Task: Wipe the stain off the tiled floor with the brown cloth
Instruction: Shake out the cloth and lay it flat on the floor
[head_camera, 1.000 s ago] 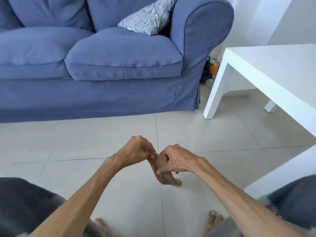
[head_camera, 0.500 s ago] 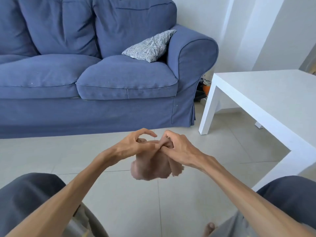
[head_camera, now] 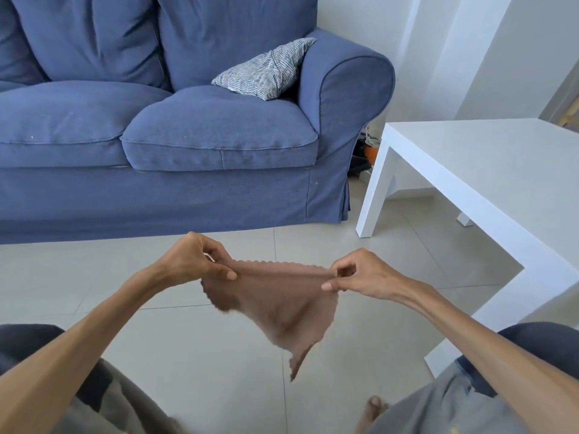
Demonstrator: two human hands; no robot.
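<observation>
The brown cloth [head_camera: 279,300] hangs spread out in the air above the pale tiled floor [head_camera: 194,349]. My left hand [head_camera: 192,260] pinches its upper left corner and my right hand [head_camera: 360,274] pinches its upper right corner. The top edge is stretched taut between them, and the rest droops to a point below. I see no stain on the tiles in view.
A blue sofa [head_camera: 175,130] with a striped cushion [head_camera: 266,70] stands across the back. A white low table [head_camera: 488,183] fills the right side, its legs on the floor. My knees and a bare foot [head_camera: 372,408] show along the bottom edge.
My hands have moved apart and pulled the bunched cloth open into a spread sheet. The view has tilted upward, showing more of the sofa.
</observation>
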